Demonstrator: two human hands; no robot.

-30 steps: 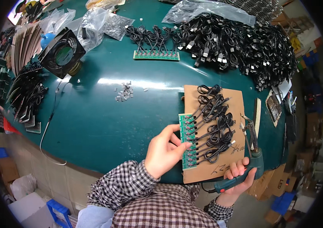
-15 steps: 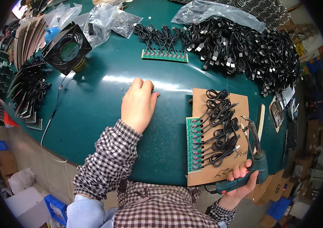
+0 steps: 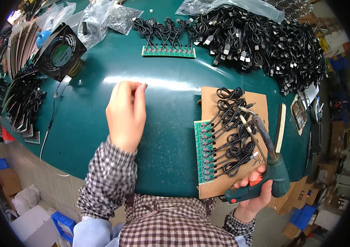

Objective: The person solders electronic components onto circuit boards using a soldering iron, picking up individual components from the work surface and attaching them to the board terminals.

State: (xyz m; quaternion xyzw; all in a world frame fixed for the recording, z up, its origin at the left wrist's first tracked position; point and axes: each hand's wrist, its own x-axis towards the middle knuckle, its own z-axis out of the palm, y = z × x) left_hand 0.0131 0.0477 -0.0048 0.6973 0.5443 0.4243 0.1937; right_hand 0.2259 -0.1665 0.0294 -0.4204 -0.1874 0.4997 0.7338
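Observation:
My left hand (image 3: 125,117) is above the green table, thumb and forefinger pinched on a tiny dark grey part (image 3: 145,86) whose kind is too small to make out. In my right hand (image 3: 259,196) is a green soldering gun (image 3: 280,177), gripped by its handle with a finger at the red trigger. Its metal tip points up and left over looped black USB cables (image 3: 239,144). Those cables run from a green circuit board strip (image 3: 204,154), which lies along the left edge of a cardboard sheet (image 3: 210,96).
Farther back lies another green board strip (image 3: 169,52) with cables. A large heap of black USB cables (image 3: 261,49) fills the back right. At left stand a black fan (image 3: 59,53) and stacked boards with cables (image 3: 24,96). Clear plastic bags (image 3: 101,22) lie behind.
My left hand has moved left, turned, and lifted the tiny part. The right hand has brought the soldering gun up and left, its tip now over the cables. The view has shifted slightly.

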